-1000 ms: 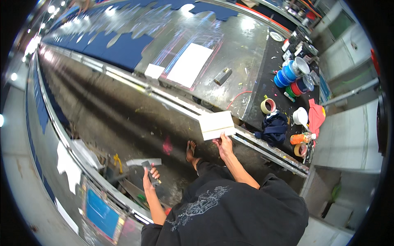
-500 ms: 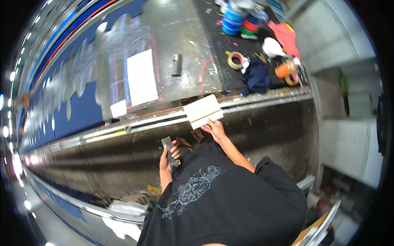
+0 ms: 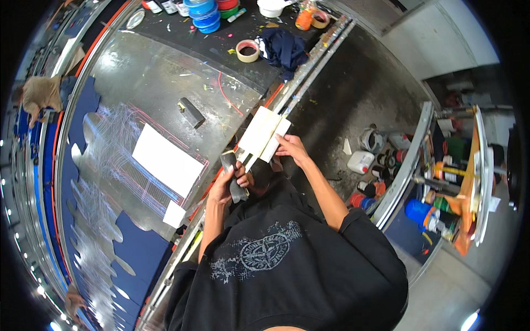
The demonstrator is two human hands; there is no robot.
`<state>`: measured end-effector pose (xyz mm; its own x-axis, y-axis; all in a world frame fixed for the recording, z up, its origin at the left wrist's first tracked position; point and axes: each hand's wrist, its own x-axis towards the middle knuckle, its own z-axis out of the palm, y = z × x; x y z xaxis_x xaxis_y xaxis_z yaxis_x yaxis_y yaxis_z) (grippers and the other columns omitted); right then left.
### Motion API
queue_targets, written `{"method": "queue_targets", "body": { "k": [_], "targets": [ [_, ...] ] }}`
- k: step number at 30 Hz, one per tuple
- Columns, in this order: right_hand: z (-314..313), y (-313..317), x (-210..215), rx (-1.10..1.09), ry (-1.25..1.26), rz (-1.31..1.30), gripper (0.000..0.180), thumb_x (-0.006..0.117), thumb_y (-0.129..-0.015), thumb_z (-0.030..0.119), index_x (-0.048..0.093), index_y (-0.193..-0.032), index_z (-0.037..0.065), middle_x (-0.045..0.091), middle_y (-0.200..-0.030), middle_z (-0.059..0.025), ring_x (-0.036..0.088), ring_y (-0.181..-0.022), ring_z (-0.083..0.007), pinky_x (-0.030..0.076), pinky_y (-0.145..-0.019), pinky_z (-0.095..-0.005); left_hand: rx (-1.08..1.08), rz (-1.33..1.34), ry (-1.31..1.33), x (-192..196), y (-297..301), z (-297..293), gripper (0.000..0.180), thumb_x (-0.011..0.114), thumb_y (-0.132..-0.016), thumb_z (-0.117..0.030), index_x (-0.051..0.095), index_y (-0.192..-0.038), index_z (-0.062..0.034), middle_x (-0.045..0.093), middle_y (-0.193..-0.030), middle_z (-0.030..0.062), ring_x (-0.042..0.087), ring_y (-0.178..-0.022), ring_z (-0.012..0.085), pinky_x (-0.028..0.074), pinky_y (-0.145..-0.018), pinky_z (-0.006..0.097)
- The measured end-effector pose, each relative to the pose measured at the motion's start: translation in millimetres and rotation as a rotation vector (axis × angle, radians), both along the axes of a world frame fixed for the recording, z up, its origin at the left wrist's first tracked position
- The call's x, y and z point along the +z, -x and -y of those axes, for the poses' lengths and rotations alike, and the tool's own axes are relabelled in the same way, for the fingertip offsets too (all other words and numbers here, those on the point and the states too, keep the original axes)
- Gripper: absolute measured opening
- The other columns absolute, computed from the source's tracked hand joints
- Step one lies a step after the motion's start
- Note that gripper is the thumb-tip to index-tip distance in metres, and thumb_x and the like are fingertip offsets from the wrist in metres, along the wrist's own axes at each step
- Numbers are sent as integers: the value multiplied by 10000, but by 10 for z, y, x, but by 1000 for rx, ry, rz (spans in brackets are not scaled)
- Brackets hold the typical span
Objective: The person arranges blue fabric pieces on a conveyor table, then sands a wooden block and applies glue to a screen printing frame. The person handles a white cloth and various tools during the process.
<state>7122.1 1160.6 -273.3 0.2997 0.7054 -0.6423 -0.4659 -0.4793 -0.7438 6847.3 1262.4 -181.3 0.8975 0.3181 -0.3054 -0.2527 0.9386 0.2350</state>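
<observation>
My left hand (image 3: 223,185) is closed around a dark grey block (image 3: 228,161), held upright in front of my shirt. In my right hand (image 3: 292,149) I pinch the near edge of a cream, flat rectangular board (image 3: 258,132) with a ridge across it. The board is above the table's edge rail, just beyond the left hand and apart from it. A second dark block (image 3: 191,113) rests on the metal tabletop (image 3: 165,83). Left of my hands, a white sheet (image 3: 168,160) lies over an area of fine blue and red lines.
At the far end are a tape roll (image 3: 241,55), a dark cloth (image 3: 284,52) and blue tubs (image 3: 204,16). A white jug (image 3: 360,163) and several pots stand on the floor at right, beside a shelf rail (image 3: 408,160). Another person (image 3: 43,94) is at far left.
My view has turned to the right, so the table now runs diagonally and the pots on the floor show. Both hands keep hold of their things, and the board and block have come closer together.
</observation>
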Motion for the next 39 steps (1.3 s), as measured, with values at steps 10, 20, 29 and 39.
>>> {"method": "queue_targets", "body": {
  "k": [10,20,29,39],
  "targets": [
    [963,1316,970,-217,-134,380,499,551,-1049,281,433,-1477,53,666,-1249,-158,663,-1043,-161,523,-882,-290,-469,-325,-495,62,-235,288,495,552,-1047,-341,498,-1465,-82,633,-1261,20,600,-1121,112,479,-954,267],
    [1599,2329,1115,-471,-93,545,591,651,-925,108,423,-1468,54,627,-1242,-133,597,-1179,-218,448,-1033,-372,-832,-329,-220,-90,-102,1135,512,596,-1027,-354,501,-1444,-75,555,-1373,21,521,-1240,157,394,-1088,348],
    [1396,2657,693,-561,23,637,575,603,-973,216,414,-1477,12,593,-1350,-255,616,-1205,-408,487,-990,-422,-758,-460,-913,-403,-13,907,449,709,-955,-338,595,-1292,-63,624,-1132,11,590,-961,107,489,-833,293],
    [306,1628,394,-716,116,1099,498,596,-976,154,510,-1457,59,673,-979,-216,698,-823,-349,547,-719,-393,91,-448,-2552,-646,-1652,-700,324,532,-1029,-272,643,-1292,-120,542,-1395,151,448,-1322,370,307,-1131,505]
  ]
}}
